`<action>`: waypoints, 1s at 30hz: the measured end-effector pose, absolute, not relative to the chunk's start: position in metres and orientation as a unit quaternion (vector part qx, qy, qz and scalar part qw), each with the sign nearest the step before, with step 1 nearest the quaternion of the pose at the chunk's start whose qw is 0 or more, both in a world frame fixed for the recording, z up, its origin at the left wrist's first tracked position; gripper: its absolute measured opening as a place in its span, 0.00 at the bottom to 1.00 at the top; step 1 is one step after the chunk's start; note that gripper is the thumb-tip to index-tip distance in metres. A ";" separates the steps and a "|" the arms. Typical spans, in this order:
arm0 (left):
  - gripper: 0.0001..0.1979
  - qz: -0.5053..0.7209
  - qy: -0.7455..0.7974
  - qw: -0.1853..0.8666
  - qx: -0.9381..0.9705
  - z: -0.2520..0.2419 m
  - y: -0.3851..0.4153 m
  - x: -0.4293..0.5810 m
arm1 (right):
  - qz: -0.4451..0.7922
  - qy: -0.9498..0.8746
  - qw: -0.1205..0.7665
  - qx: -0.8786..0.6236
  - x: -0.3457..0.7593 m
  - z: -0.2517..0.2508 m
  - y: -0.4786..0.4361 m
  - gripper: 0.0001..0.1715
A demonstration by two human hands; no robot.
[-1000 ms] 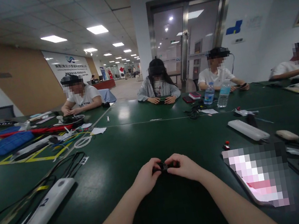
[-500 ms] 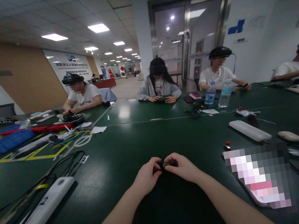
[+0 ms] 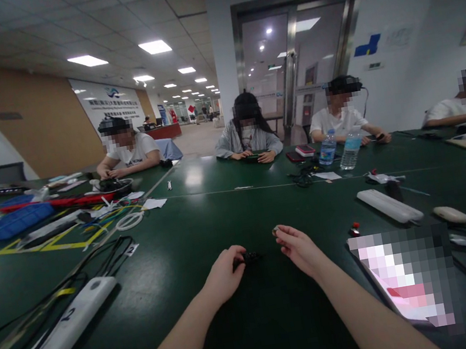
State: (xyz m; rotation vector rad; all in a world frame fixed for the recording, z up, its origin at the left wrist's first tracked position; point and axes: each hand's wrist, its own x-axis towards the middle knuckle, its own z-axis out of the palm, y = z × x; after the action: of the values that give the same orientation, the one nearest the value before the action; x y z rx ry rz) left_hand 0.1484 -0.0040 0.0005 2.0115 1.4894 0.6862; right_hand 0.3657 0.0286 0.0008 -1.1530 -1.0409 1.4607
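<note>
Now found a small black item pinched between thumb and fingers of the left hand, low over the green table; could not tell whether resting on it. Noted a tiny brownish piece pinched by the right hand, well apart from the left; a second earlier, recorded both hands together on the black item. Judged likely a piece detached from it. Listed farther out: phone at right, white power strip at left.
</note>
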 end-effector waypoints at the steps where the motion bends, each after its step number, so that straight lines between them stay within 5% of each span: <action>1: 0.16 0.256 0.553 0.267 0.746 0.000 -0.003 0.148 | 0.603 -0.426 0.485 -0.468 0.366 0.000 0.029 0.18; 15: 0.17 0.254 0.522 0.334 0.743 -0.003 -0.002 0.149 | 0.599 -0.432 0.488 -0.465 0.362 0.001 0.027 0.18; 30: 0.21 0.284 0.542 0.351 0.709 0.006 -0.001 0.156 | 0.483 -0.664 0.368 -0.436 0.340 -0.001 0.015 0.14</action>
State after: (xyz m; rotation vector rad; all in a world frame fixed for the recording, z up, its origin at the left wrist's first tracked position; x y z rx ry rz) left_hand 0.1558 -0.0015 0.0063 1.8352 1.4032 0.7357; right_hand 0.3405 0.0155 -0.0009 -1.1190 -1.7062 1.2402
